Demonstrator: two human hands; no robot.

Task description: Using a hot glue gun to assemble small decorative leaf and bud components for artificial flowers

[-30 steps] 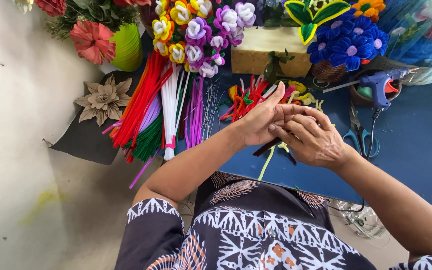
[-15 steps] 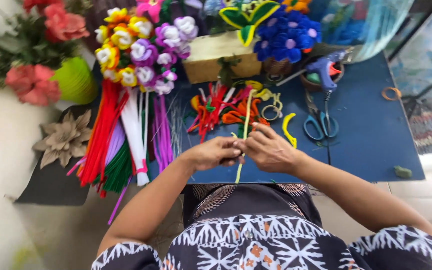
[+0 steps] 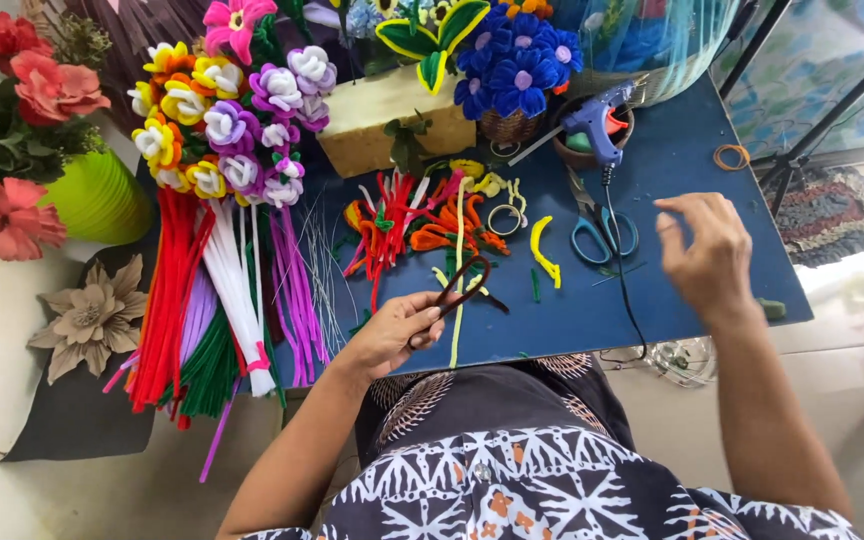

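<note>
Left hand (image 3: 392,335) low centre, grip pinched together on a dark brown pipe-cleaner loop (image 3: 460,280); loop sticks up and right from the fingertips, over the blue worktop (image 3: 672,170), crossing a pale yellow-green stem (image 3: 458,300) that lies upright-ish on the worktop just beside the hand. Right hand (image 3: 707,250) raised over the right part of the worktop, fingers apart and loosely curled, holding nothing, well apart from the left hand. Blue-handled scissors (image 3: 600,232) lie between the two hands, nearer the right one. Blue glue gun (image 3: 597,122) stands in a small bowl behind the scissors, its black cord trailing down toward the worktop's front edge. Pile of red, orange and yellow pipe-cleaner scraps (image 3: 422,215) above the left hand; a bent yellow piece (image 3: 542,245) to its right. Far left: bundle of long red, white, green and purple pipe cleaners (image 3: 217,300), with finished pipe-cleaner flowers (image 3: 227,120) at its top. Blue flowers in a basket (image 3: 512,70) at back. Green pot (image 3: 97,195) with red flowers at left edge.
</note>
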